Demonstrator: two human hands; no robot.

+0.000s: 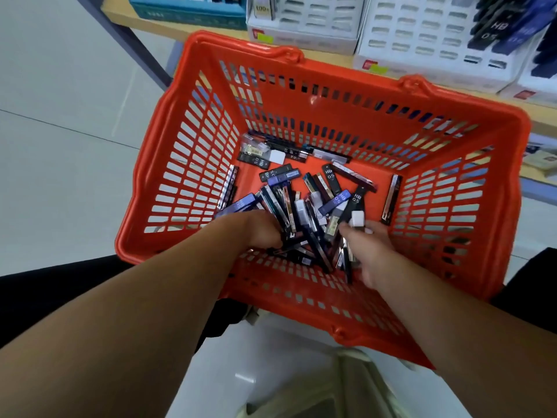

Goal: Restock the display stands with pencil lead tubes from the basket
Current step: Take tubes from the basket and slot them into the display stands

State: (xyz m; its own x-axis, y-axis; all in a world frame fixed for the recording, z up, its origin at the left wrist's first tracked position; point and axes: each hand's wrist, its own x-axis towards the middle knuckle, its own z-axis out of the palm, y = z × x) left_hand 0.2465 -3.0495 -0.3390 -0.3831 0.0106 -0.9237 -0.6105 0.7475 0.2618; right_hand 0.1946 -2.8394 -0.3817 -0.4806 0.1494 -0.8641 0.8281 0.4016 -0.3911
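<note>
Orange basket: loose pencil lead tubes (black, blue). Left hand curled round a bunch; right hand, blurred, grips several. Display stands far.

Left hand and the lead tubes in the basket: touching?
Touching. The head view shows the left hand with fingers curled round several lead tubes in the basket.

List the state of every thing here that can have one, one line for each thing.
orange plastic slatted basket: part filled, only its floor covered.
small dark pencil lead tubes: loose, jumbled on the basket floor.
left hand: fingers curled round several tubes.
right hand: fingers grip a few tubes; blurred.
middle white plastic display stand: slots almost all empty.
right white plastic display stand: stocked only on its right side.
</note>
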